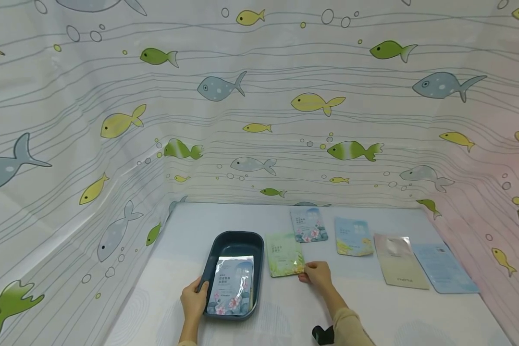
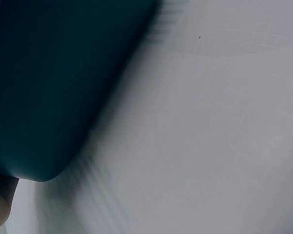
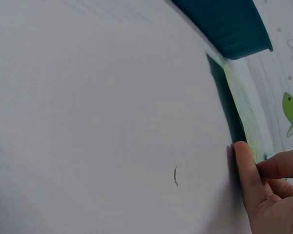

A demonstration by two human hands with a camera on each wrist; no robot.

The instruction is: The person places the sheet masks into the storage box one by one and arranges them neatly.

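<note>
Currently, the left hand [image 1: 193, 299] grips the near-left side of the dark teal tray [image 1: 235, 247], thumb at the rim. Inside the tray: glossy blue packet [image 1: 230, 287] with pink flowers, edges of others showing beneath it. Right hand [image 1: 318, 274] pinches the near-right corner of the green packet [image 1: 284, 254], just right of the tray; right wrist view shows shadow under its edge. Remaining on the table [image 1: 160, 283], rightward: grey-blue floral packet [image 1: 309, 225] behind the green one, blue-and-yellow packet [image 1: 353, 236], beige packet [image 1: 400, 262], plain light-blue packet [image 1: 445, 268].
</note>
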